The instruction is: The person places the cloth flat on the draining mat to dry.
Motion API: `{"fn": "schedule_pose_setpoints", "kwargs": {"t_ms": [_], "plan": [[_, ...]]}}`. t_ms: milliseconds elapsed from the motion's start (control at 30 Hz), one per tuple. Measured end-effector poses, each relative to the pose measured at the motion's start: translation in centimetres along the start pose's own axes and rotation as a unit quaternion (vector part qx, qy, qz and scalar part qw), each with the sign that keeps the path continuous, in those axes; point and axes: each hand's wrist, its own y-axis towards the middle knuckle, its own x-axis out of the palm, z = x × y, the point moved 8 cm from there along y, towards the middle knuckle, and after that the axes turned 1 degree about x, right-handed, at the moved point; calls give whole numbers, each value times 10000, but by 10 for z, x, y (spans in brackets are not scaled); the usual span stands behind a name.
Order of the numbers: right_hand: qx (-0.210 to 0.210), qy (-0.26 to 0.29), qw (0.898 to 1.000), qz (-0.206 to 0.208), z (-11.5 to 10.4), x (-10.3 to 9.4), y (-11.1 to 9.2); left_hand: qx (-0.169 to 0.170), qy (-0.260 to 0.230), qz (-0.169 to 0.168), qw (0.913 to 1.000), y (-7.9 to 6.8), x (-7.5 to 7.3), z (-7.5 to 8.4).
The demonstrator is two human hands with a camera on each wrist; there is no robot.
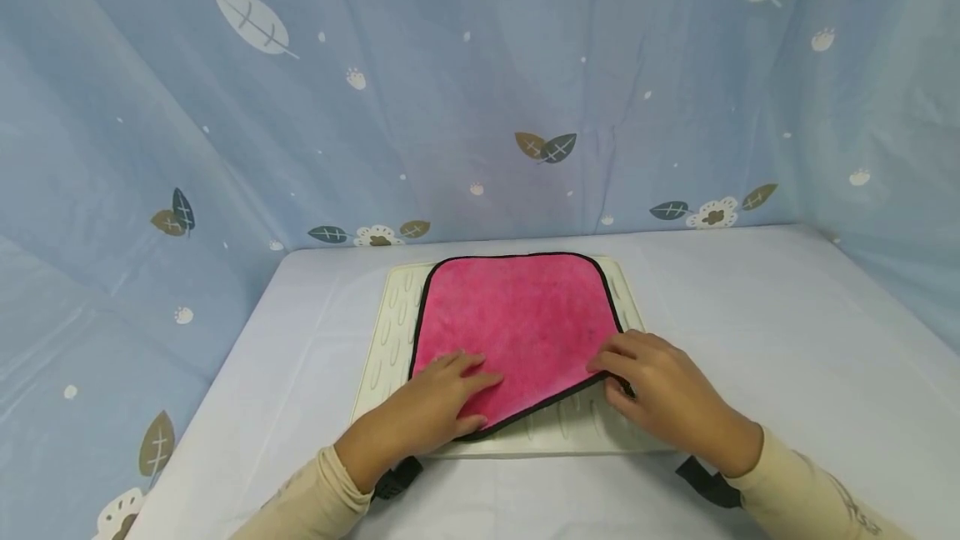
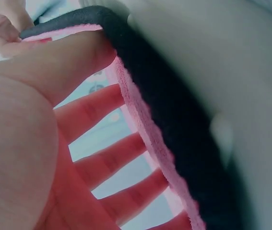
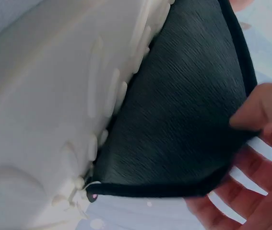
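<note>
A pink plush cloth [image 1: 517, 307] with black edging lies over a cream ridged board [image 1: 386, 340]. My left hand [image 1: 435, 402] rests on the cloth's near left corner, fingers spread; in the left wrist view its thumb and fingertips touch the pink face along the black border [image 2: 159, 105]. At the near right corner, my right hand [image 1: 663, 386] pinches the cloth's edge, thumb beneath and fingers on top. That corner is raised off the board. The right wrist view shows the cloth's dark, textured underside [image 3: 183, 96] and the board's raised ridges [image 3: 112, 93] below it.
A white sheet [image 1: 787, 340] covers the table. Behind it and at the sides hangs a blue curtain [image 1: 450, 107] with leaf and flower prints. Black straps [image 1: 708, 486] are at both wrists, below the cream sleeves [image 1: 810, 494].
</note>
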Motion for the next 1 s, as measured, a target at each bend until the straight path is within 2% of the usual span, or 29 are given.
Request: {"fn": "schedule_pose_setpoints", "kwargs": {"t_ms": [133, 267, 467, 600, 733, 833, 1000], "plan": [[-35, -27, 9998, -200, 0, 1, 0, 8, 38, 28, 10000, 0, 0, 0], [-246, 90, 9974, -671, -2, 6, -4, 15, -27, 17, 10000, 0, 1, 0], [-329, 383, 9904, -1288, 0, 12, -11, 42, -243, -233, 9994, -3, 3, 3], [-284, 541, 9812, -1829, 0, 22, -15, -13, -358, -445, 9984, -6, 5, 5], [-176, 727, 9699, -2318, -3, 33, -19, -32, -269, -468, 9985, -7, 5, 7], [-164, 692, 9696, -2341, -5, 35, -20, 15, -183, -370, 9991, -6, 3, 7], [-323, 669, 9754, -2074, -9, 34, -19, 182, -2, -143, 9997, -5, -1, 9]]}}
